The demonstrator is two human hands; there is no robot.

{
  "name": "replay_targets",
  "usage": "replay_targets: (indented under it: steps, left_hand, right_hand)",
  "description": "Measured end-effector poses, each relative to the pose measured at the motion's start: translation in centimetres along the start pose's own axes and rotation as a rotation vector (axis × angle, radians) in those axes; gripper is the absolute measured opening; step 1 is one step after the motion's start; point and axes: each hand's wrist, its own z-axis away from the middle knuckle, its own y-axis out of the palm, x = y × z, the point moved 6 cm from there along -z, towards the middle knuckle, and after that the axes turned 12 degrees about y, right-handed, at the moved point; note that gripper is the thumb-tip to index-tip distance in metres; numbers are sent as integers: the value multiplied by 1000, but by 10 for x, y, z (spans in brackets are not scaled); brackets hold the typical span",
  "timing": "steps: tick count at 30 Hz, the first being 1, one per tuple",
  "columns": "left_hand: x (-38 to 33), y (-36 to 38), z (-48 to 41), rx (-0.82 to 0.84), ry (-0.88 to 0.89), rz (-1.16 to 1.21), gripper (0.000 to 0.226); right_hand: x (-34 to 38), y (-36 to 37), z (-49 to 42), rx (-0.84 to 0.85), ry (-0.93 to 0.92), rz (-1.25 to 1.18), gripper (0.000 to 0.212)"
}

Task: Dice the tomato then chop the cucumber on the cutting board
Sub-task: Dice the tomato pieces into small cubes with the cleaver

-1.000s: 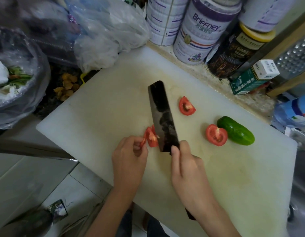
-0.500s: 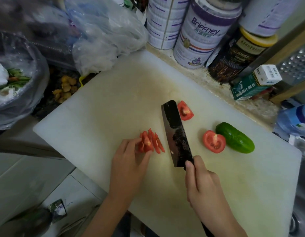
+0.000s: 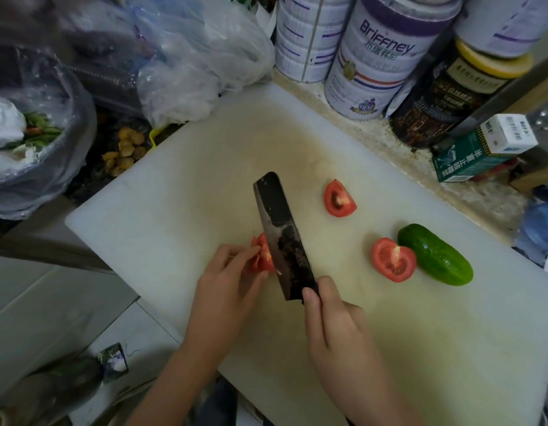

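Note:
On the white cutting board (image 3: 180,210) my left hand (image 3: 226,290) pinches a bunch of sliced tomato pieces (image 3: 262,255) with its fingertips. My right hand (image 3: 331,324) grips the handle of a dark cleaver (image 3: 282,238), whose blade stands right against the right side of those slices. A tomato wedge (image 3: 338,199) lies further back on the board. A tomato half (image 3: 393,260) lies cut face up to the right, touching a whole green cucumber (image 3: 435,255).
Several tins (image 3: 374,56) and a dark jar (image 3: 444,90) line the wall behind the board, with a green box (image 3: 478,149) at the right. Plastic bags (image 3: 190,56) and a bag of vegetable scraps (image 3: 27,139) crowd the left. The counter edge drops off at the lower left.
The cleaver, lifted away to the right half a second ago, has come back against the slices. My left hand has gathered the fanned slices into a tighter bunch.

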Motion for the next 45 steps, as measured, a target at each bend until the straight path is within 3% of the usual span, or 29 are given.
replay_targets:
  steps: [12,17,20,38,42,45]
  left_hand:
    - [2,1,4,-91,54,-2,35]
    - [3,1,6,-147,68,-8,23]
    - [3,1,5,-149,76,-13,23]
    - [11,4,7,-164,80,28,21]
    - [10,3,6,-164,85,48,34]
    - [10,2,7,-173,78,59,35]
  right_hand:
    - [2,12,-7,8,5,122,22]
    - [4,14,-9,15,18,138,20]
    - [5,15,-10,48,19,136,26]
    - [14,17,-8,100,61,175,17]
    - [17,20,-13,105,68,181,21]
    - [15,24,-8,63,59,211,36]
